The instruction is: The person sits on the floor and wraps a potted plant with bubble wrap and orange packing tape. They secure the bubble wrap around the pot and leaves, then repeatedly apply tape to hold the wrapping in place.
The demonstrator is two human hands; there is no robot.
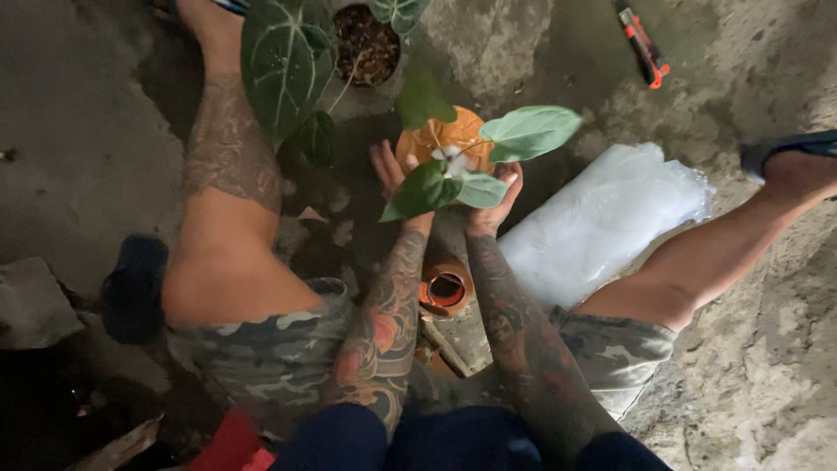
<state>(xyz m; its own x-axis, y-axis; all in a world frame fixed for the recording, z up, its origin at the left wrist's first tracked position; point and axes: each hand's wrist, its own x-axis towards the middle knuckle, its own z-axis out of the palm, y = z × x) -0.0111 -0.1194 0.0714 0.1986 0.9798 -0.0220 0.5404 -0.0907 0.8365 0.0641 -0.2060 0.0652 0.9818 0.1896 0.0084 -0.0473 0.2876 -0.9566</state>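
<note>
An orange clay pot [460,133] with a small green-leaved plant [488,166] stands on the concrete ground between my legs. My left hand [392,174] cups the pot's left side, fingers apart against it. My right hand [499,202] holds the pot's near right side, partly hidden under the leaves. White bits lie among the leaves at the pot's middle.
A second pot [366,44] with a large dark veined leaf [283,61] stands behind. An empty orange pot [445,290] sits between my forearms. A clear plastic bag [602,222] lies to the right. An orange utility knife [643,44] rests at the far right.
</note>
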